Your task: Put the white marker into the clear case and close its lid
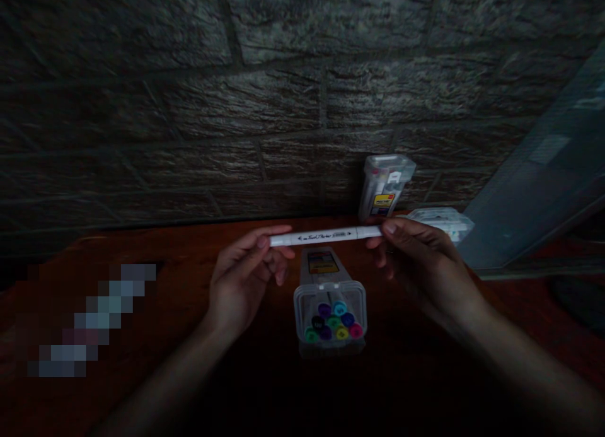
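A white double-ended marker [326, 236] with black lettering is held level between my two hands. My left hand [246, 267] pinches its left end between thumb and fingers. At the other end, the thumb and fingers of my right hand [420, 254] close on the cap. Below the marker a clear plastic case [302, 298] lies on its side, its mouth toward me. Several markers [333, 322] sit inside, showing round ends in purple, blue, black, green, yellow and pink. A yellow and dark label [323, 263] is on the case.
Against the stone-block wall [283, 96] stands another clear marker case [380, 191]. A further clear container [449, 221] is behind my right hand. The reddish-brown table [179, 254] carries a pixelated, blurred-out object [94, 323] on the left. A grey translucent panel [534, 172] rises at right.
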### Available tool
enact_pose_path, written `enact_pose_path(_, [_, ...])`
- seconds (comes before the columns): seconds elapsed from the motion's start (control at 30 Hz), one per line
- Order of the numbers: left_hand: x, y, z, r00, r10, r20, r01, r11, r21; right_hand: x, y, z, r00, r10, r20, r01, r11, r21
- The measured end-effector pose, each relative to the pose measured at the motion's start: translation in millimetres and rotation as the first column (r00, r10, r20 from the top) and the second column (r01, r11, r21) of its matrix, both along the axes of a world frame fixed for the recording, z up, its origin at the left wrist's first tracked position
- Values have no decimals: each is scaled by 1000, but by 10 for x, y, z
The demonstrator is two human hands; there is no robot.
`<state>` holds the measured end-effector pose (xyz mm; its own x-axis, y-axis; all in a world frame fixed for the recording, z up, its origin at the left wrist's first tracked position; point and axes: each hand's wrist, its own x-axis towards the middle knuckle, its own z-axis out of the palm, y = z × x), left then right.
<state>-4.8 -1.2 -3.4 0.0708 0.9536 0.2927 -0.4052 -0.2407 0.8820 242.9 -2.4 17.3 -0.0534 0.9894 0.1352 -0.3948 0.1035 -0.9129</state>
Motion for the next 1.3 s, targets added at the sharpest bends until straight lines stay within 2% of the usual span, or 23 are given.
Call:
enact_pose_path(0.27, [-2,-10,15,998,-46,38,46,999,-1,19,26,-10,999,21,-47,-24,998,-55])
enact_pose_path(0.7, [3,-42,66,998,-31,51,32,999,-37,16,29,-10,996,52,-68,-57,996,-68])
enact_pose_path(0.87, [14,-31,67,999,-16,47,18,999,-51,13,20,-3,996,48,-69,-52,997,-52])
enact_pose_path(1.0, [30,-32,72,998,-16,63,20,998,-53,12,11,-7,1000,3,9,-3,1000,8])
enact_pose_path(1.13, [51,-86,101,992,-98,80,103,993,-61,20,49,-58,997,-34,75,32,999,21])
enact_pose_path(1.3, [69,-142,118,960,-260,103,265,963,-41,33,117,-135,998,11,67,-7,998,-63])
